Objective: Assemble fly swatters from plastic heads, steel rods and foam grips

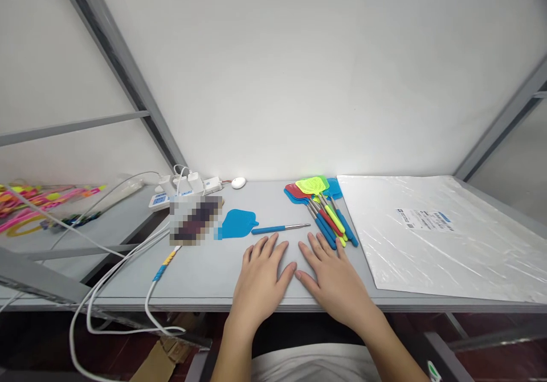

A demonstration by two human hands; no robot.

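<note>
Palm down on the grey table, my left hand [262, 273] has its fingers spread and holds nothing. My right hand [331, 276] lies flat beside it, also bare, the two thumbs nearly meeting. Just beyond my left fingertips is a telescopic rod [273, 230] with a blue grip and a thin metal end. To its left lies a blue fly swatter head [238, 223], apart from the rod. Past my right fingertips sits a pile of fly swatters [327, 211] with blue, red and yellow-green heads and grips, partly overlapping each other.
A large white plastic package [427, 245] with a label covers the right side. At the left are a power strip [164, 199] with plugs, white cables [123, 259], a blurred-out object [195, 220] and a small white device [238, 183]. Colourful items [43, 202] lie on the neighbouring shelf.
</note>
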